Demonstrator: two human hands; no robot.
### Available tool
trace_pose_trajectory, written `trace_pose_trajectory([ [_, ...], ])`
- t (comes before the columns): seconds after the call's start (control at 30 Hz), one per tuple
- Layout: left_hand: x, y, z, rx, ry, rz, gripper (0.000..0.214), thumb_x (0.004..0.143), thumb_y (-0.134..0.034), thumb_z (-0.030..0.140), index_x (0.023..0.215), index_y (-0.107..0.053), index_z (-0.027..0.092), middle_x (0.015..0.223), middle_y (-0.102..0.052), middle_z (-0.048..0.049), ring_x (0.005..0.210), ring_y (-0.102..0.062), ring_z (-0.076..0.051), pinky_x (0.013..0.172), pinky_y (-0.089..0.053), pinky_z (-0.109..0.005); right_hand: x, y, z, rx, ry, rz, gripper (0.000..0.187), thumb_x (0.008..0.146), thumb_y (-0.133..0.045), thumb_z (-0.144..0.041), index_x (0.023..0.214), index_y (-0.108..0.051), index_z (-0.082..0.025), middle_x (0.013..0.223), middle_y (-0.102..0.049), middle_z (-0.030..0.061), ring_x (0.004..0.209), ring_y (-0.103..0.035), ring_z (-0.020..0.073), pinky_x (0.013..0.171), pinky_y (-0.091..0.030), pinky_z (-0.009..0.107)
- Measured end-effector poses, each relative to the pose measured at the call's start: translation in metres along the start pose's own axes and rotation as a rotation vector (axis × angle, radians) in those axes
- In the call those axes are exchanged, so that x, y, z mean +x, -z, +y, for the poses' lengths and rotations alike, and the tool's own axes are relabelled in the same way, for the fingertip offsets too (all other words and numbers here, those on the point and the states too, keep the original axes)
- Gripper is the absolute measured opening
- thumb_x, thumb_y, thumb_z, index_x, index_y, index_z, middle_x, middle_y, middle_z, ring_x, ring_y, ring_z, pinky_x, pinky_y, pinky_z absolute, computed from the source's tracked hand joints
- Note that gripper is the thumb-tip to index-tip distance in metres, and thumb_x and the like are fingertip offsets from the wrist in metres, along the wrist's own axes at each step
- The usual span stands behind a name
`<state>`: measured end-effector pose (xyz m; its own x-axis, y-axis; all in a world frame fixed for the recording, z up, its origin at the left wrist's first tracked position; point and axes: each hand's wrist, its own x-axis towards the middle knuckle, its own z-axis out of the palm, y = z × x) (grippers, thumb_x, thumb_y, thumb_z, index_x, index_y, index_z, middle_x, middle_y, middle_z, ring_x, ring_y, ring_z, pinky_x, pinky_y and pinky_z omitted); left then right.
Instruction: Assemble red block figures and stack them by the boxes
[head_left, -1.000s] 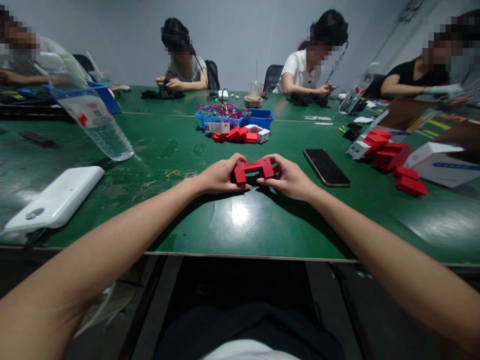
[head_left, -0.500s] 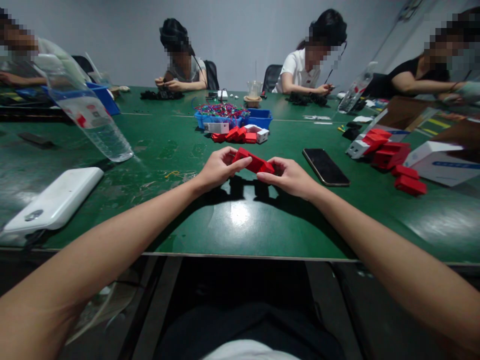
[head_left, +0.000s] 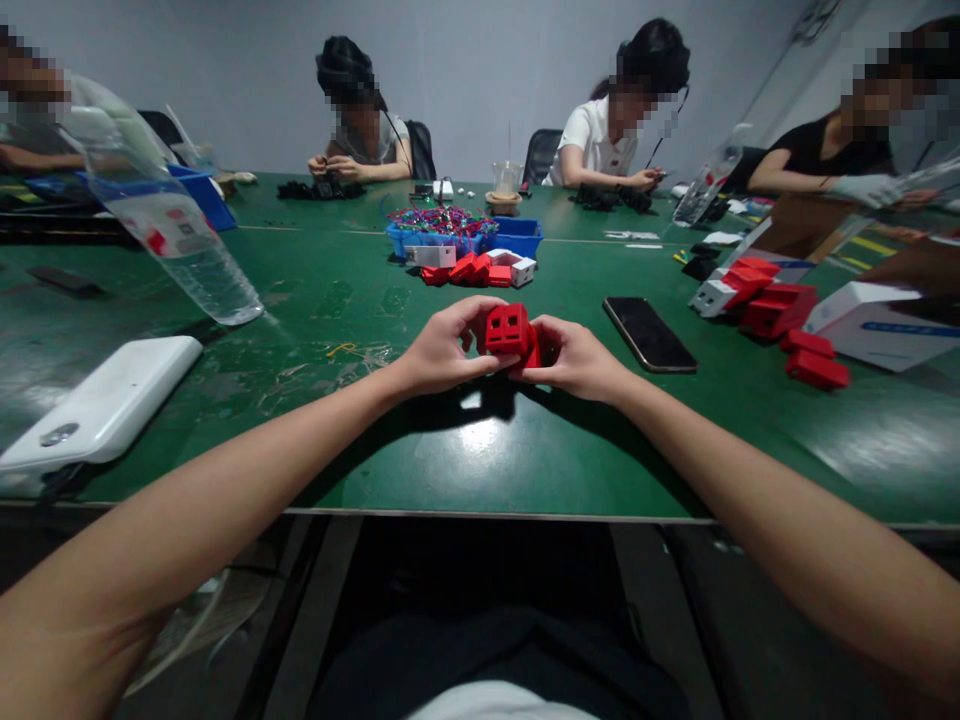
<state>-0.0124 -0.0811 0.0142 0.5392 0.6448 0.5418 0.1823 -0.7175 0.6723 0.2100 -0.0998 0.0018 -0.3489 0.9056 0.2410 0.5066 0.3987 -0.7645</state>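
Note:
A red folding plastic piece [head_left: 510,333] is bunched into a compact block between my two hands, just above the green table [head_left: 480,450]. My left hand [head_left: 439,352] grips its left side, fingers curled round it. My right hand [head_left: 574,357] pinches its right side with closed fingers. Square holes show on the block's front face. Both forearms reach in from the near edge.
A black phone [head_left: 649,334] lies right of my hands. Red and white parts [head_left: 772,305] and a white box [head_left: 877,320] sit at the right. A white device [head_left: 101,400] and water bottle [head_left: 176,240] are left. Blue bins [head_left: 465,235] stand mid-table. Several people work at the far side.
The red piece was stretched out flat between my hands; both hands have come together and it is now folded into a compact block.

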Motion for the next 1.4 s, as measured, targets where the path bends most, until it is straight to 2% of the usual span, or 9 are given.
trace_pose_trajectory([
  [0.17, -0.003, -0.005, 0.005, 0.310, -0.303, -0.017, 0.051, 0.080, -0.072, 0.038, 0.121, -0.055, 0.015, 0.090, -0.063, -0.0050, 0.073, -0.054, -0.012, 0.067, -0.047, -0.025, 0.001, -0.003, 0.004, 0.082, 0.056, -0.012, 0.053, 0.062, -0.083, -0.035, 0.107, -0.058, -0.019, 0.091, -0.069, 0.0028, 0.078, -0.064, 0.0179, 0.071, -0.050, 0.030],
  [0.3, -0.005, -0.008, 0.004, 0.356, -0.371, -0.004, 0.050, 0.082, -0.069, 0.036, 0.123, -0.052, 0.015, 0.097, -0.065, -0.0069, 0.071, -0.054, -0.011, 0.066, -0.048, -0.024, 0.000, -0.003, 0.002, 0.090, 0.080, -0.016, 0.053, 0.063, -0.083, -0.035, 0.108, -0.058, -0.021, 0.096, -0.070, 0.0034, 0.083, -0.066, 0.0194, 0.075, -0.051, 0.031],
  [0.4, -0.006, -0.009, 0.003, 0.312, -0.310, 0.003, 0.050, 0.082, -0.069, 0.036, 0.123, -0.051, 0.015, 0.108, -0.066, -0.0096, 0.074, -0.058, -0.011, 0.066, -0.048, -0.023, -0.001, -0.003, 0.001, 0.080, 0.096, -0.026, 0.049, 0.067, -0.080, -0.035, 0.109, -0.060, -0.020, 0.097, -0.071, 0.0041, 0.082, -0.065, 0.0189, 0.075, -0.051, 0.031],
  [0.6, -0.003, -0.006, -0.001, 0.137, -0.089, 0.080, 0.051, 0.081, -0.069, 0.046, 0.118, -0.054, 0.014, 0.094, -0.067, -0.0049, 0.072, -0.060, -0.011, 0.061, -0.045, -0.021, -0.001, -0.002, -0.001, 0.019, 0.101, -0.047, 0.049, 0.070, -0.078, -0.038, 0.112, -0.063, -0.017, 0.093, -0.070, 0.0035, 0.074, -0.060, 0.0152, 0.069, -0.048, 0.028],
  [0.77, 0.002, -0.003, -0.006, -0.159, 0.134, 0.134, 0.048, 0.085, -0.058, 0.058, 0.105, -0.054, 0.014, 0.075, -0.061, 0.0003, 0.058, -0.054, -0.009, 0.055, -0.043, -0.021, -0.002, -0.003, -0.009, 0.179, 0.022, -0.106, 0.048, 0.072, -0.076, -0.047, 0.106, -0.067, -0.016, 0.088, -0.069, 0.0036, 0.070, -0.059, 0.0139, 0.065, -0.046, 0.027],
  [0.9, 0.007, 0.003, -0.009, -0.266, 0.244, 0.074, 0.051, 0.085, -0.054, 0.064, 0.092, -0.053, 0.014, 0.067, -0.055, 0.0017, 0.056, -0.052, -0.009, 0.052, -0.042, -0.021, -0.003, -0.004, -0.016, 0.309, -0.079, -0.098, 0.047, 0.071, -0.075, -0.053, 0.099, -0.069, -0.015, 0.082, -0.068, 0.0033, 0.063, -0.055, 0.0113, 0.057, -0.040, 0.025],
  [1.07, 0.008, 0.010, -0.010, -0.263, 0.334, -0.028, 0.049, 0.083, -0.057, 0.063, 0.080, -0.057, 0.014, 0.066, -0.055, 0.0006, 0.056, -0.050, -0.009, 0.054, -0.041, -0.022, -0.001, -0.002, -0.020, 0.392, -0.153, 0.074, 0.045, 0.071, -0.073, -0.059, 0.081, -0.068, -0.015, 0.068, -0.061, 0.0000, 0.056, -0.045, 0.0081, 0.052, -0.032, 0.024],
  [1.2, 0.006, 0.009, -0.005, -0.242, 0.375, -0.149, 0.047, 0.077, -0.066, 0.059, 0.088, -0.062, 0.013, 0.071, -0.056, 0.0003, 0.062, -0.050, -0.010, 0.058, -0.040, -0.022, 0.002, 0.002, -0.018, 0.423, -0.166, 0.230, 0.046, 0.072, -0.071, -0.061, 0.073, -0.065, -0.016, 0.060, -0.053, -0.0031, 0.053, -0.038, 0.0075, 0.050, -0.026, 0.025],
  [1.4, 0.002, 0.005, 0.001, -0.180, 0.399, -0.257, 0.046, 0.075, -0.070, 0.054, 0.093, -0.063, 0.012, 0.069, -0.053, 0.0018, 0.060, -0.046, -0.009, 0.056, -0.034, -0.021, 0.005, 0.004, -0.017, 0.468, -0.138, 0.326, 0.043, 0.071, -0.073, -0.058, 0.079, -0.066, -0.017, 0.068, -0.056, -0.0019, 0.058, -0.043, 0.0083, 0.052, -0.031, 0.024],
])
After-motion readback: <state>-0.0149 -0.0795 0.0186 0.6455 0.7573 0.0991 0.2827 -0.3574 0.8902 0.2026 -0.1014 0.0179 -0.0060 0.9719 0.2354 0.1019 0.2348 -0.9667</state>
